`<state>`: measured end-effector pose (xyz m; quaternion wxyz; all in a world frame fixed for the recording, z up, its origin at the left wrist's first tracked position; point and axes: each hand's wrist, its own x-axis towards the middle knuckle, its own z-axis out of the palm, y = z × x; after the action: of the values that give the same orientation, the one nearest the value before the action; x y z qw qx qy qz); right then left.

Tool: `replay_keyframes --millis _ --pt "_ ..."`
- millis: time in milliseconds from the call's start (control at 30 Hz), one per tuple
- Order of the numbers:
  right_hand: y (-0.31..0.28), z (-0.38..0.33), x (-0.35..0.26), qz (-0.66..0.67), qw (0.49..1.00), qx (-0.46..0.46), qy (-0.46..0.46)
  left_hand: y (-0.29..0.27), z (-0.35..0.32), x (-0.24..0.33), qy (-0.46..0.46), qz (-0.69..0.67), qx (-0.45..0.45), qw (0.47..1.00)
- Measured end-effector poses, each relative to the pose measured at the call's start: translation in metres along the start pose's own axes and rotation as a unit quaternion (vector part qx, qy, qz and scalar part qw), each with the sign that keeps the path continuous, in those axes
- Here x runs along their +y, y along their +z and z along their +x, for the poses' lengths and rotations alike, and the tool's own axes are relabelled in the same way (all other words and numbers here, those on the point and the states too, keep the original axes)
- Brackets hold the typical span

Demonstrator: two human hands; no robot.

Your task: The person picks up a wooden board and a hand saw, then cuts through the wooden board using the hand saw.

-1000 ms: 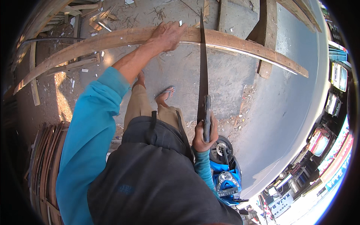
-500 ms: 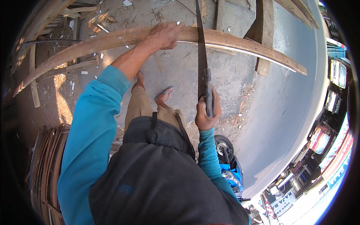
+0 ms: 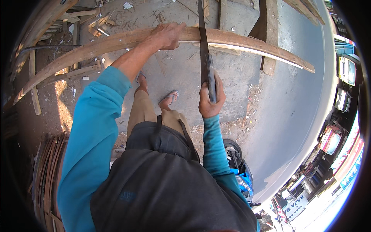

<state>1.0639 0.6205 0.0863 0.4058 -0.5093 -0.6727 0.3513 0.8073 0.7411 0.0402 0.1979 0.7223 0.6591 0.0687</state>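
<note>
Left hand (image 3: 168, 35) presses the plank (image 3: 239, 41) (curved); right hand (image 3: 210, 98) grips the blade (image 3: 201, 38) — bare concrete (image 3: 181, 77) below.

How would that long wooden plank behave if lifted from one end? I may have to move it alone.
The plank is long and thin, so it would probably sag or flex. It looks light for its length but awkward, likely swinging. The left hand presses on it while the right hand holds a saw, suggesting it shifts easily.

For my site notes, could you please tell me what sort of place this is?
Probably an open-air roadside woodworking yard: a long bent wooden plank under a long dark handsaw, wood offcuts on the bare concrete ground, parked vehicles nearby.
</note>
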Motion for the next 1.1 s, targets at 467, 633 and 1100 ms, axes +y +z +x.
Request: replay_keyframes --millis 467,633,1100 --pt "0.049 0.049 0.038 0.036 0.994 0.081 -0.059 0.012 -0.006 0.002 0.014 0.008 0.002 1.0" --pt "0.008 0.009 -0.007 0.057 0.996 0.018 0.058 0.002 0.004 -0.003 0.004 0.0 -0.084 0.996" --pt "0.035 0.047 0.036 0.075 0.996 0.042 0.022 0.009 0.008 0.018 -0.022 -0.022 -0.174 0.984"
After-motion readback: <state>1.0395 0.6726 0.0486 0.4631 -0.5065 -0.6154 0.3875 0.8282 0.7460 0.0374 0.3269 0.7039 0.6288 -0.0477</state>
